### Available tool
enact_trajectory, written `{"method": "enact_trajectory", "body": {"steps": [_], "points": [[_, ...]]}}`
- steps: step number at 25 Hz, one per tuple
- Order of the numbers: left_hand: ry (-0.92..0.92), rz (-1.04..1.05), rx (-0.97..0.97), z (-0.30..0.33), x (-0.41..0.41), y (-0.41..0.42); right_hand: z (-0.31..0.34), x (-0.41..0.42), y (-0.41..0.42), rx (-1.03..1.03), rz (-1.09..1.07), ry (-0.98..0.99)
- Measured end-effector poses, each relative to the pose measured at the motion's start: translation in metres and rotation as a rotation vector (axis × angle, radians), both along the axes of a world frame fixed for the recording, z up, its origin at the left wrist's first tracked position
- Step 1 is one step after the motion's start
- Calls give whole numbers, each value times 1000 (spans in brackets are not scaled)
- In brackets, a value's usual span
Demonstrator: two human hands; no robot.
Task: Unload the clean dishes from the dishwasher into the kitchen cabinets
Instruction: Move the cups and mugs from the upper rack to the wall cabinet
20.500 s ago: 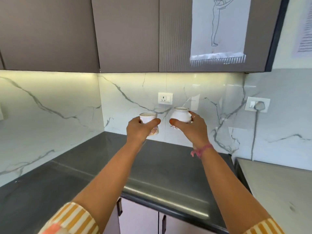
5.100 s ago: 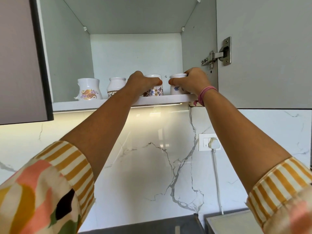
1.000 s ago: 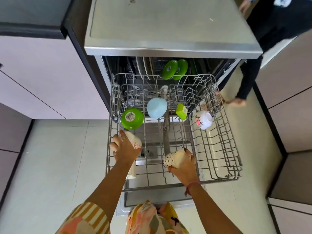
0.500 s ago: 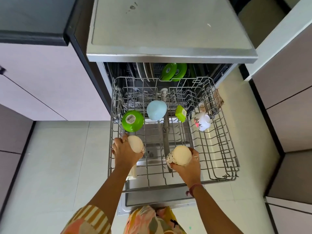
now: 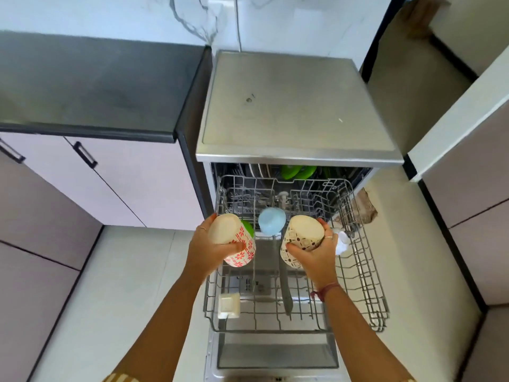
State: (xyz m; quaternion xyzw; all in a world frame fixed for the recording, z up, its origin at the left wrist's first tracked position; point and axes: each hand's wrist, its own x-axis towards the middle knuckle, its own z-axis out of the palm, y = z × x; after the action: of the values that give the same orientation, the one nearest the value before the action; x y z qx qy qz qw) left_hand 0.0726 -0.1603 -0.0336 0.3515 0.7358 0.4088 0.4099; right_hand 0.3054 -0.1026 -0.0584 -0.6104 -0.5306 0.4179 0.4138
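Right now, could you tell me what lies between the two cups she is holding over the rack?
In the head view, an upside-down light blue bowl sits in the rack between the red-flowered cup and the dark-patterned cup.

1 head-worn view, looking steeply down, close above the pulled-out dishwasher rack [image 5: 366, 271]

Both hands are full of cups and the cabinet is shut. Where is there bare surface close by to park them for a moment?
The dishwasher top is bare steel, bordered by the marble wall behind and the dark countertop on its left, which is bare too. The rack is open wire at front right; its back is crowded with the blue bowl and green dishes.
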Motion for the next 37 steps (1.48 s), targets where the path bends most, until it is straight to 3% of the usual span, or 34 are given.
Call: {"method": "enact_trajectory", "body": {"steps": [5, 10, 20, 27, 37], "points": [[-244, 87, 163, 59, -29, 0, 50, -33, 12, 97, 62, 63], [-297, 81, 297, 112, -89, -4, 103, -95, 12, 216, 95, 60], [-155, 17, 507, 246, -268, -39, 220, -280, -22, 404, 11, 269], [-83, -16, 669, 350, -350, -46, 328, -379, -10, 546, 39, 332], [-62, 45, 876, 450, -444, 21, 445, -483, 63, 789, 91, 341]]}}
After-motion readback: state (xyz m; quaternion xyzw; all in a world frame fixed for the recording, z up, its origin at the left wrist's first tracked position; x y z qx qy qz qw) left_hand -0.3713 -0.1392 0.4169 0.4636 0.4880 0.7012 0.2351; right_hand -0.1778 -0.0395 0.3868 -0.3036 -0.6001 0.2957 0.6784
